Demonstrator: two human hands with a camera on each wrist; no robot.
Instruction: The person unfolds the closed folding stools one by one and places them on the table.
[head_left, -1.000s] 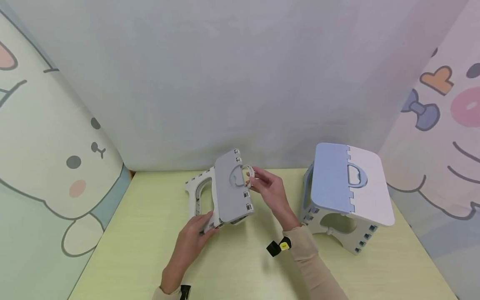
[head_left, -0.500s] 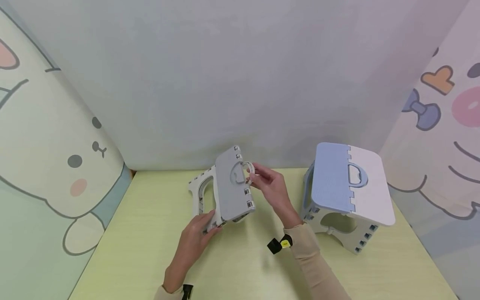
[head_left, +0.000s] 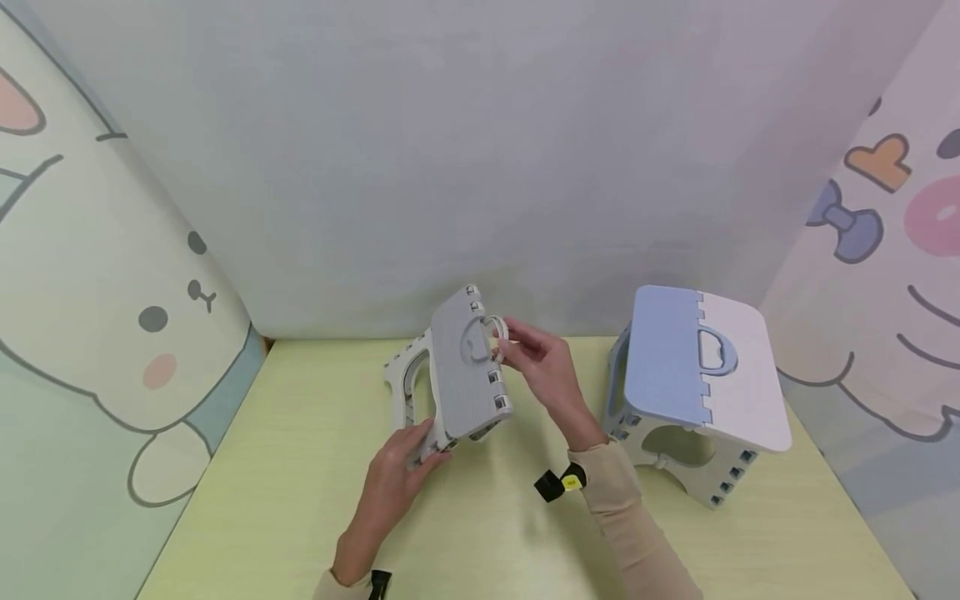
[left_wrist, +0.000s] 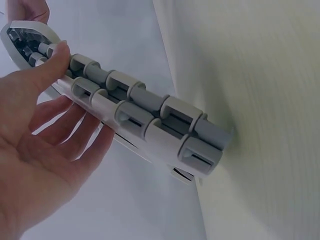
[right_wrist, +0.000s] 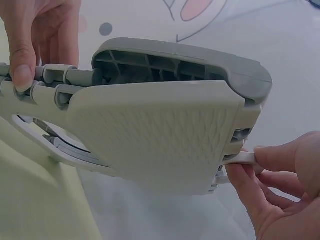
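Observation:
A grey and white folding stool [head_left: 465,367], mostly folded, is tilted above the table between both hands. My left hand [head_left: 397,475] grips its hinged leg edge from the near side; in the left wrist view the thumb lies over the hinge knuckles [left_wrist: 135,107] and the fingers curl beneath. My right hand [head_left: 546,367] pinches the white loop handle [head_left: 498,337] at the seat's right edge. The right wrist view shows the thumb and forefinger on that handle, and the white textured half of the seat [right_wrist: 155,130] folded against the grey half [right_wrist: 175,55].
A second folding stool [head_left: 697,367], blue and white, stands unfolded at the right of the pale yellow table [head_left: 315,467]. A grey-white wall [head_left: 480,167] rises behind, with cartoon-printed panels [head_left: 97,292] at both sides.
The grey and white stool has shifted slightly right and tilted up at its far end. Both hands keep their hold; the left hand has moved a little to the right with it.

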